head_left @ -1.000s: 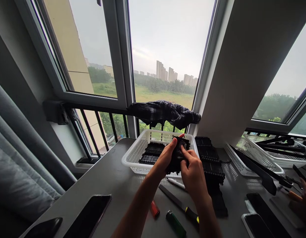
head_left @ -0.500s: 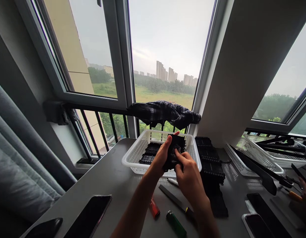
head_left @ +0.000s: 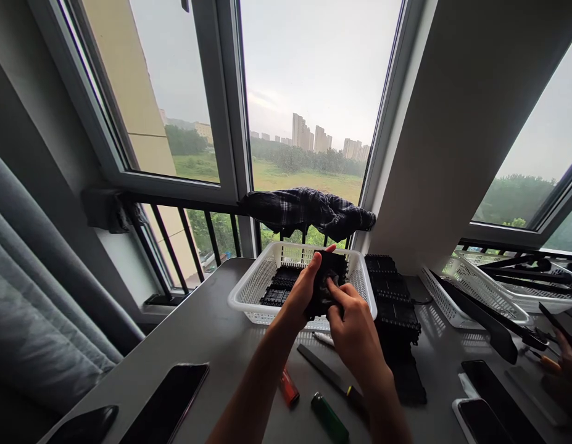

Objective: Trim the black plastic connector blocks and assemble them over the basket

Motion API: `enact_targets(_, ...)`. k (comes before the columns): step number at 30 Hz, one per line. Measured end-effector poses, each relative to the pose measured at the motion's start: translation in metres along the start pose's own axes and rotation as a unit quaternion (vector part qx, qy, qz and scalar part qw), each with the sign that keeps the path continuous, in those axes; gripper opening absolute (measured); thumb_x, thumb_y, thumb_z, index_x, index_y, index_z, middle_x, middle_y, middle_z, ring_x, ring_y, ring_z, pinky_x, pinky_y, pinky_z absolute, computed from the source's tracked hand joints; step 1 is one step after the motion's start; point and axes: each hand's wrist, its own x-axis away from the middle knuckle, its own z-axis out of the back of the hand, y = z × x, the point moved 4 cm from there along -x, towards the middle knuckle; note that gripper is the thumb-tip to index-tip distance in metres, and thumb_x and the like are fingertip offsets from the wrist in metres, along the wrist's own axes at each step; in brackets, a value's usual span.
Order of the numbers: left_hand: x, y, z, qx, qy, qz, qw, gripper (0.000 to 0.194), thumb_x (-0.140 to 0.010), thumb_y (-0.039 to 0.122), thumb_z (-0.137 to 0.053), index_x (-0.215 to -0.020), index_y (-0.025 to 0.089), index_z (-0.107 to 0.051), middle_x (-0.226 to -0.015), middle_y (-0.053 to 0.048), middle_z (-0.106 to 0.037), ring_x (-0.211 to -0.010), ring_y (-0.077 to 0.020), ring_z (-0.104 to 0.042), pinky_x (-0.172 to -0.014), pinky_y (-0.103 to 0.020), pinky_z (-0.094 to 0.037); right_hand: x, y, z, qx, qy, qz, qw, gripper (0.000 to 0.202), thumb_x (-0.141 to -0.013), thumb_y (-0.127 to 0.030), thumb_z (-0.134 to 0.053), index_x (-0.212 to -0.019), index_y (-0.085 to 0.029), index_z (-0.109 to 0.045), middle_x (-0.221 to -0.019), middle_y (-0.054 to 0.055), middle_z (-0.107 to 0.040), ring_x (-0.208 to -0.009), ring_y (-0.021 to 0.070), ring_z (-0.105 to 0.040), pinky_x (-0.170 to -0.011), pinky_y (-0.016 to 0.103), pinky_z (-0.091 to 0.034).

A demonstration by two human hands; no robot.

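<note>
Over the front of a white basket [head_left: 248, 308], my left hand [head_left: 305, 290] grips a flat black plastic piece [head_left: 325, 265] with toothed edges, its thumb along the near face. My right hand [head_left: 353, 320] presses a crumpled dark cloth [head_left: 329, 285] against that face, index finger extended and the other fingers curled. Similar black pieces [head_left: 279, 287] lie inside the basket. A row of joined black pieces [head_left: 394, 302] rests just right of it.
A red lighter [head_left: 289, 388], a green lighter [head_left: 329, 418], a file [head_left: 320, 365] and a white marker [head_left: 323, 338] lie near my forearms. Phones [head_left: 168, 401] are at left and right. Another person's hand [head_left: 567, 357] shows at the right edge, below more white baskets [head_left: 475, 290].
My right index finger and the cloth have shifted very slightly on the black piece. At the right edge, the other person's hand has moved a little to the left.
</note>
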Motion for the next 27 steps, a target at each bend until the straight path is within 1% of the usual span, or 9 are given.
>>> enact_targets(4,-0.0005,0.0008,0.0010,-0.001,0.005,-0.004,1.000,0.066,-0.080,0.060,-0.061,-0.134,0.022,-0.055,-0.091,-0.006,-0.068,-0.076,-0.0144,-0.061,-0.065,-0.022,-0.044,-0.0002,-0.0001,-0.0004,0.003,0.000,0.003,1.000,0.053,-0.086,-0.011,-0.038,-0.136,-0.019,-0.055,-0.098,0.006,-0.059,-0.083,0.0171,-0.059,-0.081,0.029,-0.046)
enact_targets(10,-0.0002,0.0015,0.0025,-0.007,0.010,-0.006,1.000,0.065,-0.081,0.060,-0.059,-0.134,0.023,-0.055,-0.094,-0.006,-0.068,-0.074,-0.0131,-0.060,-0.062,-0.021,-0.043,0.0014,-0.0015,0.0000,0.006,-0.002,0.001,1.000,0.053,-0.086,-0.011,-0.039,-0.137,-0.019,-0.054,-0.098,0.006,-0.060,-0.084,0.0175,-0.059,-0.082,0.029,-0.046)
enact_targets(18,0.0003,0.0027,0.0006,-0.010,0.007,-0.010,1.000,0.066,-0.080,0.061,-0.059,-0.135,0.023,-0.054,-0.092,-0.006,-0.068,-0.075,-0.0140,-0.061,-0.065,-0.022,-0.045,0.0013,-0.0006,-0.0004,0.005,-0.004,0.001,1.000,0.053,-0.086,-0.011,-0.039,-0.136,-0.019,-0.054,-0.098,0.006,-0.060,-0.084,0.0173,-0.060,-0.083,0.029,-0.047)
enact_targets(27,0.0006,0.0029,0.0007,-0.007,0.010,-0.006,1.000,0.068,-0.080,0.062,-0.059,-0.134,0.022,-0.054,-0.096,-0.006,-0.068,-0.077,-0.0150,-0.062,-0.064,-0.022,-0.046,0.0000,-0.0016,0.0000,0.000,0.000,0.004,1.000,0.053,-0.085,-0.010,-0.040,-0.136,-0.020,-0.055,-0.097,0.006,-0.061,-0.084,0.0167,-0.060,-0.082,0.028,-0.047)
